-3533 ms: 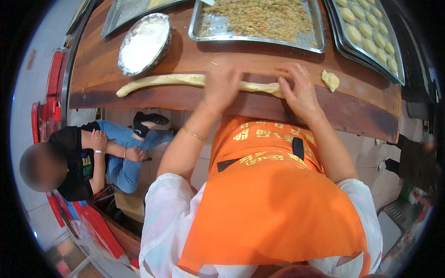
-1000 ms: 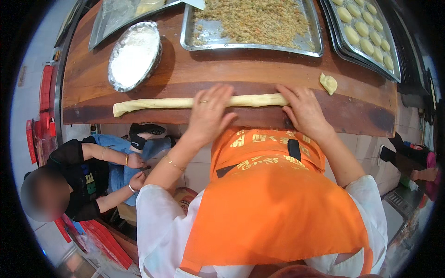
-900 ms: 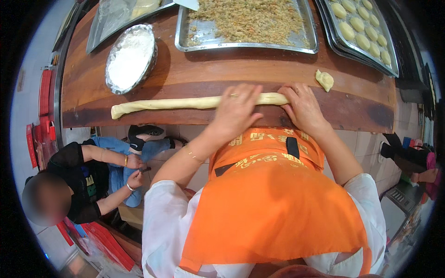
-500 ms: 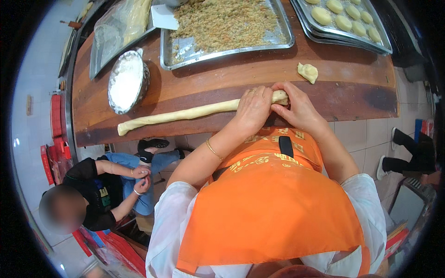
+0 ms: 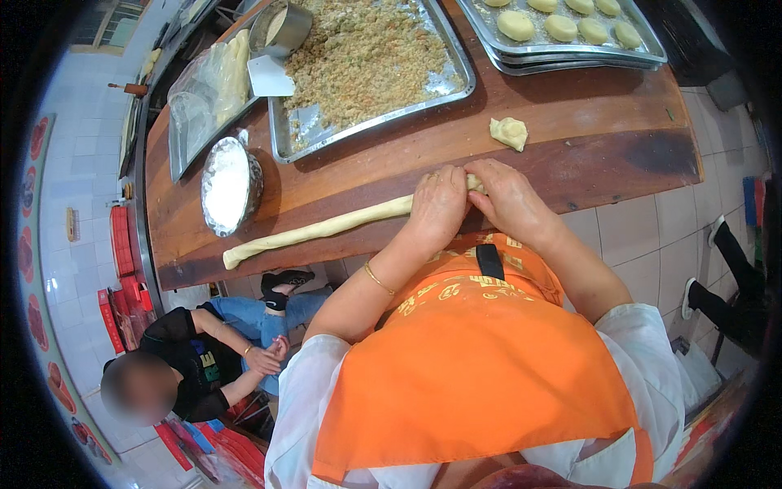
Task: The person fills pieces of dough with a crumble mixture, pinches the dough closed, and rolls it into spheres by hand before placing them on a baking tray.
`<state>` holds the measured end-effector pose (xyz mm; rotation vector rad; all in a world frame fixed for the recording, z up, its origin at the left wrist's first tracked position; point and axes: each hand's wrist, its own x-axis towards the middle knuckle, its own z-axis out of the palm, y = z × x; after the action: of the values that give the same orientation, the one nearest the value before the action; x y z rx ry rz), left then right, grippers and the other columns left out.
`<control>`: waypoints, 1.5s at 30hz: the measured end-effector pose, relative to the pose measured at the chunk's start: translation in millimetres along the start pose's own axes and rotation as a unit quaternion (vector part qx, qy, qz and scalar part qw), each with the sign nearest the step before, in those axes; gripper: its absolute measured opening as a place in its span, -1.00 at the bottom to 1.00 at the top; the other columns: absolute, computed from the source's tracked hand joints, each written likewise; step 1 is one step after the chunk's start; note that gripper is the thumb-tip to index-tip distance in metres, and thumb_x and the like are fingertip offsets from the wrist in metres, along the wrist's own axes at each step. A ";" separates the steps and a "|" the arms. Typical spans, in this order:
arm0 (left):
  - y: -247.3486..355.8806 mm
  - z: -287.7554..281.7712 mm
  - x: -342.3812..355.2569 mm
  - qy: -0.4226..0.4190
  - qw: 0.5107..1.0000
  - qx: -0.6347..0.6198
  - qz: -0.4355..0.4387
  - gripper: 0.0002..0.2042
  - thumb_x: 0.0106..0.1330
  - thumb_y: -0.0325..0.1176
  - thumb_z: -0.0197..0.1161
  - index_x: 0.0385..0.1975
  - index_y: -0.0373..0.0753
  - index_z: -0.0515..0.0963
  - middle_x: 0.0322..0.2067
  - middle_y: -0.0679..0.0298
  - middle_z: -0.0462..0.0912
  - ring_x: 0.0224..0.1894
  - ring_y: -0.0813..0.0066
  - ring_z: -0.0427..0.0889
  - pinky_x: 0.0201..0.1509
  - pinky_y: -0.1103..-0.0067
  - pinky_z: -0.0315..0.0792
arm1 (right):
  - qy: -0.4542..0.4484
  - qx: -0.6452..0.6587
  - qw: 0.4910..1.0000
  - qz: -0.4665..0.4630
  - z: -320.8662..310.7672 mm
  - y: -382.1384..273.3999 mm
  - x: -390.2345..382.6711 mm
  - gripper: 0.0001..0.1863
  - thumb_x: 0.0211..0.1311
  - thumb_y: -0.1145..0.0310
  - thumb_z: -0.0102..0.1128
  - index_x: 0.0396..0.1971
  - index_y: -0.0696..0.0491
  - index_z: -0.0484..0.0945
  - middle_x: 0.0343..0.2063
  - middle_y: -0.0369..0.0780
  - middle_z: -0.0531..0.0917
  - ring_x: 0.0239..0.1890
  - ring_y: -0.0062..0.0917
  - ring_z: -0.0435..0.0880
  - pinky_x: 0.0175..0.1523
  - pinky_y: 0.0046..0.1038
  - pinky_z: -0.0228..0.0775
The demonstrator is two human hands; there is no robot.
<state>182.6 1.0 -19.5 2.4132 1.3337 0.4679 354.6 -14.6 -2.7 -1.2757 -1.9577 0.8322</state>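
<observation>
A long pale dough rope (image 5: 326, 226) lies along the near edge of the wooden table. At its right end, my left hand (image 5: 438, 204) is closed over the dough, with its fingers curled down on it. Right beside it, my right hand (image 5: 511, 194) grips the tip of the rope, and only a small bit of dough shows between the two hands. Just beyond my right hand sits a small, lumpy piece of dough (image 5: 509, 133), touched by neither hand.
A metal bowl of white flour (image 5: 224, 186) stands on the left. Behind are a tray of crumbly filling (image 5: 366, 65) with a white scraper (image 5: 270, 77), a tray with plastic-covered dough (image 5: 186, 134), and stacked trays of dough rounds (image 5: 562, 28). A person (image 5: 204, 342) sits at lower left.
The whole view has tilted and shifted, so the table things appear moved. My right hand's fingers have closed further over the rope's end, covering more of it.
</observation>
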 end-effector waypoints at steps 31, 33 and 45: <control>13.4 -36.2 38.4 -0.016 0.995 -0.078 -0.052 -0.76 0.23 -0.45 0.18 -0.13 -0.36 0.61 -0.20 -0.05 0.66 -0.15 0.00 0.66 0.02 0.27 0.51 | -0.024 -0.121 0.986 0.111 -79.8 44.0 55.2 -0.74 0.16 0.32 0.33 -0.23 0.15 0.55 -0.19 -0.04 0.62 -0.10 -0.12 0.61 0.00 -0.23 0.46; 11.5 -32.8 33.4 0.010 0.991 -0.117 -0.056 -0.81 0.23 -0.45 0.20 -0.21 -0.34 0.62 -0.27 -0.03 0.63 -0.19 -0.05 0.62 -0.06 0.22 0.49 | 0.009 -0.156 0.984 0.081 -76.0 50.9 56.6 -0.71 0.14 0.28 0.36 -0.26 0.16 0.55 -0.22 -0.01 0.62 -0.11 -0.09 0.61 0.01 -0.19 0.45; -9.9 -26.9 49.7 0.120 0.977 -0.175 -0.013 -0.78 0.37 -0.50 0.13 -0.04 -0.37 0.57 -0.10 -0.05 0.63 0.00 -0.01 0.60 0.09 0.33 0.48 | -0.043 -0.081 0.985 0.144 -23.2 24.5 35.5 -0.63 0.08 0.18 0.42 -0.30 0.18 0.61 -0.31 0.07 0.68 -0.17 -0.05 0.68 -0.05 -0.14 0.48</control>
<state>188.4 52.1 5.8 2.0955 1.2506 0.9291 374.5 30.1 -2.2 -1.6731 -1.9701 0.8927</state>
